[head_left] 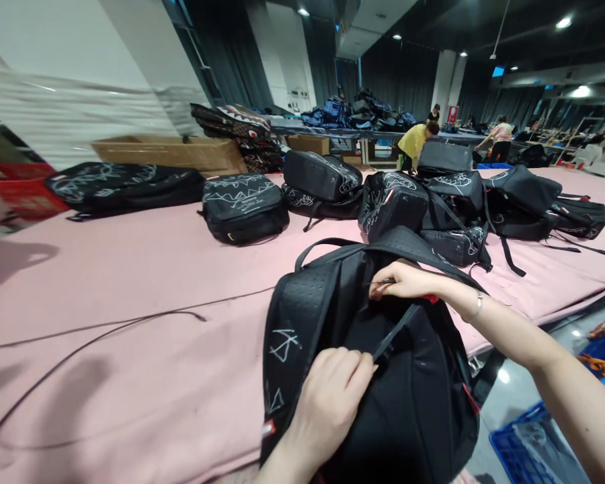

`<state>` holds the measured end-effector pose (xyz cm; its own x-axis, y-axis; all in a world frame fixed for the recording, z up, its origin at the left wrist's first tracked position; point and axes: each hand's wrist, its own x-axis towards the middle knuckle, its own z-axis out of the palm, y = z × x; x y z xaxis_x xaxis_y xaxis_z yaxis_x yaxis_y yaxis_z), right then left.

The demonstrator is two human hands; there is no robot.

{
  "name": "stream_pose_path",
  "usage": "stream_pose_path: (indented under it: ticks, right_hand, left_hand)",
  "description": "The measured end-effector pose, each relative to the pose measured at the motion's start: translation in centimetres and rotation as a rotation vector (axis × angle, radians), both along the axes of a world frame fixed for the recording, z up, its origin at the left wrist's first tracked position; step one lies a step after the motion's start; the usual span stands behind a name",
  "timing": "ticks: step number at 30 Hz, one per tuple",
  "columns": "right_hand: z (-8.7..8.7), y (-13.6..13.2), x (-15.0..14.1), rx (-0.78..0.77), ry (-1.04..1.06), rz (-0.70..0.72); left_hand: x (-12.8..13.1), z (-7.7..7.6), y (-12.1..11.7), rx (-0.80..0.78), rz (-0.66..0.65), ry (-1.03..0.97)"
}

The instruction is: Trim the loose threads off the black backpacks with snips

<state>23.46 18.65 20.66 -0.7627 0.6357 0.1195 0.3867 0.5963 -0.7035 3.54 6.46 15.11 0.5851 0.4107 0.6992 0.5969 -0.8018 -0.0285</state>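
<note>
A black backpack (408, 383) with white line drawings sits on the near edge of the pink-covered table, its shoulder straps facing up. My left hand (333, 396) is closed on the backpack, its fingers curled over a dark strip that runs up to the right. Near the bag's top, my right hand (396, 279) has its fingers pinched together by a fold in the fabric. A thin dark sliver shows at those fingers, and a small red piece (430, 298) sticks out below the wrist; what this hand holds is unclear.
Several more black backpacks (245, 208) lie across the pink table cover (131, 282). A dark cord (105, 329) runs over its left side. Cardboard boxes (171, 153) stand behind. A blue crate (529, 444) is on the floor at right. People (413, 144) work further back.
</note>
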Motion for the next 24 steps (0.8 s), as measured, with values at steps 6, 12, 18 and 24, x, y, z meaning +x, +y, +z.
stream_pose_path:
  ticks: [6,12,18,24]
  right_hand:
    - [1.1,-5.3,2.4,0.475,-0.241,0.074]
    - [-3.1,-9.0,1.7,1.083,-0.159,-0.151]
    - [-3.8,-10.5,1.9,1.134,-0.080,-0.095]
    - [-0.3,-9.9,3.0,0.608,-0.183,-0.124]
  left_hand:
    - [-0.7,-0.8,0.6,0.013,0.065,-0.127]
    - [0.1,-1.9,0.0,0.072,0.182,-0.202]
    - [1.2,-3.5,-1.2,0.059,0.054,-0.370]
    - [2.4,-4.1,-1.8,0.074,0.060,-0.459]
